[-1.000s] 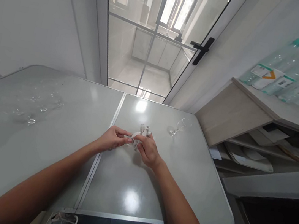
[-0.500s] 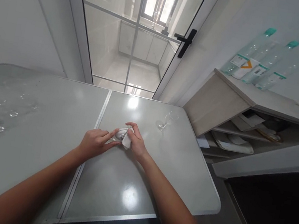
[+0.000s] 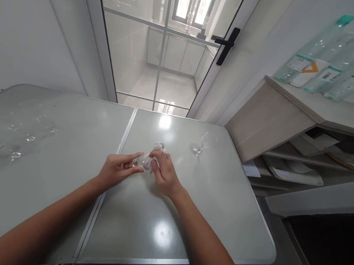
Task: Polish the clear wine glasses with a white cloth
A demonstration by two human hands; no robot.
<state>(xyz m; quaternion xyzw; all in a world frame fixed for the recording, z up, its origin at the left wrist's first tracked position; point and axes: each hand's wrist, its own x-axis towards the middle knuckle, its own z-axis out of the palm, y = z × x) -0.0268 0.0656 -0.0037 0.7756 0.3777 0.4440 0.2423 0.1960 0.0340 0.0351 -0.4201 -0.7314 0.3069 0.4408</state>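
Observation:
Over the middle of the table, my left hand (image 3: 118,168) grips a small clear glass (image 3: 140,161) between thumb and fingers. Its full shape is partly hidden by my hands. My right hand (image 3: 166,174) is closed on a white cloth (image 3: 158,147), perhaps a tissue, which is bunched against the right end of the glass. Beyond my right hand, a clear stemmed glass (image 3: 208,139) stands on the table by itself. Several more clear glasses (image 3: 29,138) are grouped on the left part of the table, faint against its surface.
The pale glossy table (image 3: 133,225) has a metal seam (image 3: 127,130) running across it. Behind it stands a glass door with a black handle (image 3: 227,45). At the right, a wooden cabinet (image 3: 278,118) carries several plastic bottles (image 3: 326,63); papers lie on its shelves.
My right hand has turned over the glass, and the white cloth now sticks up beyond the fingers. My left fingers have shifted on the glass. The whole view has swung slightly left.

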